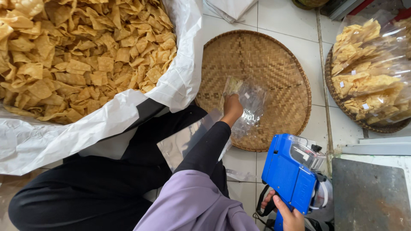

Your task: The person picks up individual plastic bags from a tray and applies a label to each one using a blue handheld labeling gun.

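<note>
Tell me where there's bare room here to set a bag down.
The round woven tray is mostly bare: its top and right parts, away from the left hand and its clear bag. White floor tiles between that tray and the right basket are free too. The basket is crowded with filled bags; the big sack brims with chips. The right hand holds a blue label gun.

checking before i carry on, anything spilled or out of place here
Nothing stands out. The chips stay inside the white sack, the left hand holds a clear bag over the woven tray, none spilled.
</note>
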